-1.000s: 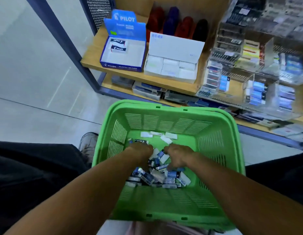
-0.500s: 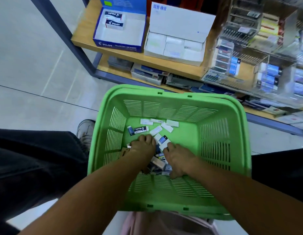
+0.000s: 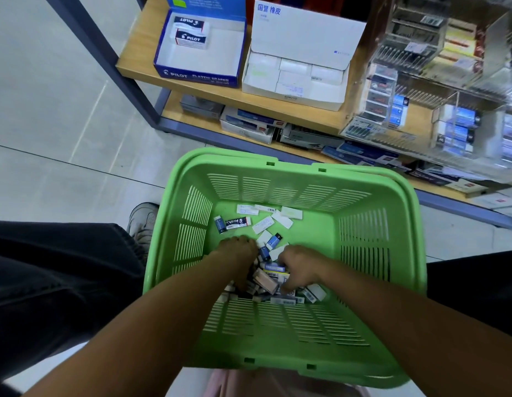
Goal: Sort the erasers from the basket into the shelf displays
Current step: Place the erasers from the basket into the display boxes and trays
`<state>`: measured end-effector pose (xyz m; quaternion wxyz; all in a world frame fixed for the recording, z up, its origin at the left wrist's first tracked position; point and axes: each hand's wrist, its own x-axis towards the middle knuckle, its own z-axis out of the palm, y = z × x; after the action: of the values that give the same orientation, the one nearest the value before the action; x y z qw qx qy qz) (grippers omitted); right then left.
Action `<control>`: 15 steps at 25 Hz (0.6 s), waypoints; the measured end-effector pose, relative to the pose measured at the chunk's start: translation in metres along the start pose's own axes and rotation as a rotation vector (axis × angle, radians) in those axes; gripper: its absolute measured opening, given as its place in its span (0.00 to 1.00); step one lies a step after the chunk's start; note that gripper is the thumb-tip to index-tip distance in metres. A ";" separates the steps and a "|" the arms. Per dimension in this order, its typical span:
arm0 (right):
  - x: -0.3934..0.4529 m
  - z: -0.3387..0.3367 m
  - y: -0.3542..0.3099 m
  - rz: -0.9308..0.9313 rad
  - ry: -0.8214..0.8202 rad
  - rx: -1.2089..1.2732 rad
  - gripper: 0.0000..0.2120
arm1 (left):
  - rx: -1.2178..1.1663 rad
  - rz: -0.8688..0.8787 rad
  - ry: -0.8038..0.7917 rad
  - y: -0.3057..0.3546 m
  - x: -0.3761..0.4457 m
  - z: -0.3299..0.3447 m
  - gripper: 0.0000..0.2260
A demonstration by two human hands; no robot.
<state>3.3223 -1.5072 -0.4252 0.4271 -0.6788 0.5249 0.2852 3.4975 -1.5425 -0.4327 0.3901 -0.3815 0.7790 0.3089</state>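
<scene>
Both hands, left hand and right hand, dig into the erasers piled in the basket; grip cannot be told. Pilot box beyond the basket is nearly empty; most sorting remains.

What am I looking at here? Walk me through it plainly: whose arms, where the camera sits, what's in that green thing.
No machine here: a person wears a camera on the head, looking down at their own bare arms. The left hand and right hand dig into a pile of erasers in a green basket. Their fingers are buried, so what they hold cannot be told. More loose erasers lie farther in, one a Pilot eraser. On the wooden shelf beyond stand a blue Pilot display box, nearly empty, and a white eraser box.
</scene>
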 end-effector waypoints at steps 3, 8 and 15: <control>-0.001 0.003 -0.005 -0.003 0.042 -0.032 0.18 | 0.003 0.034 -0.011 0.002 0.001 0.000 0.38; 0.000 0.006 -0.017 -0.024 0.018 0.052 0.19 | -0.086 0.043 -0.040 0.011 0.003 0.001 0.40; 0.000 0.007 -0.015 -0.065 0.013 0.457 0.29 | 0.003 0.129 0.089 0.012 0.001 0.024 0.41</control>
<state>3.3369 -1.4995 -0.4240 0.5753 -0.5829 0.5563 0.1407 3.4961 -1.5174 -0.4434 0.3351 -0.3430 0.8190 0.3151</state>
